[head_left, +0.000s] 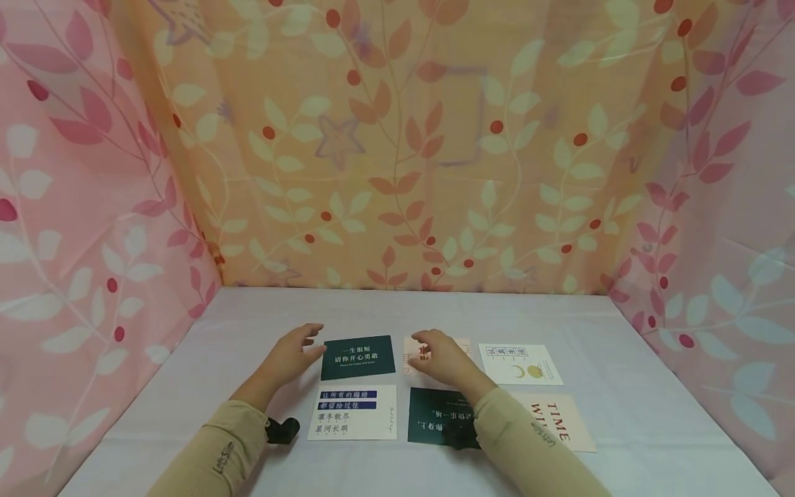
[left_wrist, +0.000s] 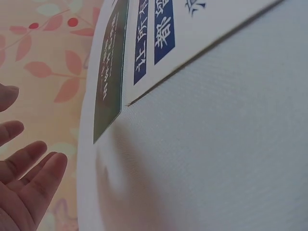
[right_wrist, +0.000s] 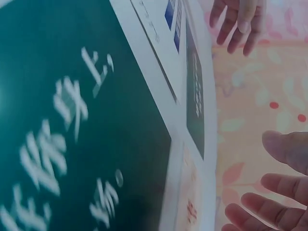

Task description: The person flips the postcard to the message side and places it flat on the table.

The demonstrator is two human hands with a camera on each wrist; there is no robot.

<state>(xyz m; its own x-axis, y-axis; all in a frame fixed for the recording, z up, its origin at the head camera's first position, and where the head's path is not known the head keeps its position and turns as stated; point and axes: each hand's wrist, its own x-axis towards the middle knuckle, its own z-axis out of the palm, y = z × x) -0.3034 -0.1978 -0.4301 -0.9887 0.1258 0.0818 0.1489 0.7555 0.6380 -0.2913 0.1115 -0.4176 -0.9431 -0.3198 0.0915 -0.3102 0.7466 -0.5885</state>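
Note:
Six printed cards lie in two rows on the white table. My left hand (head_left: 297, 355) hovers with loosely bent fingers at the left edge of the dark green card (head_left: 358, 357) in the back row; it holds nothing. Below that card lies a white card with blue bands (head_left: 352, 413). My right hand (head_left: 437, 353) is held over the cream card with red print (head_left: 462, 344), partly covering it, its fingers parted and holding nothing. Under the right wrist is a second green card (head_left: 428, 414), partly hidden by the sleeve. In the right wrist view the right fingers (right_wrist: 284, 192) are spread.
At the back right lies a white card with a yellow drawing (head_left: 522, 364). A cream card with red lettering (head_left: 568, 421) is partly under the right sleeve (head_left: 528, 442). Leaf-patterned cloth (head_left: 397, 138) hangs behind and at both sides of the table (head_left: 261, 310).

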